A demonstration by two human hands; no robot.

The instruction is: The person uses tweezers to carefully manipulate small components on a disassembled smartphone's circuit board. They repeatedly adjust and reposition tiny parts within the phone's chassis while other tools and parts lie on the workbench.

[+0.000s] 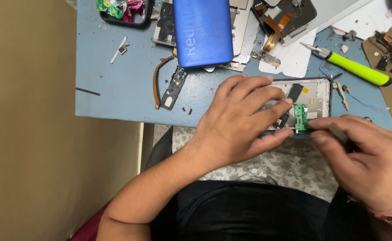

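A blue work table point(115, 89) is crowded with phone parts: a blue phone back cover point(202, 31) lies at the top centre on a stack of grey metal frames point(243, 31), a dark tray of crumpled wrappers point(122, 10) sits at the far top left, and a black strip-shaped part with an orange flex cable point(171, 85) lies left of the hands, near the table's front edge. To the right, a screwdriver with a bright green handle point(354, 68) lies slantwise, well apart from the work, and a dark assembly with an orange ribbon point(285, 18) rests above it on white sheets. At the table's front edge lies the opened phone frame point(314, 96), its left half covered by the left hand point(240, 125), so much of its inside is hidden. That hand lies spread over the frame, palm down, fingers stretched to the right and pressing it flat, the thumb along the near edge; it grips nothing. A small green circuit board point(300, 118) sits at the frame's near end, just beside the left fingertips. The right hand point(365, 158) comes in from the lower right, curled closed around a thin grey tool point(338, 131), whose tip meets the green board; the forefinger and thumb pinch the tool close to its tip.
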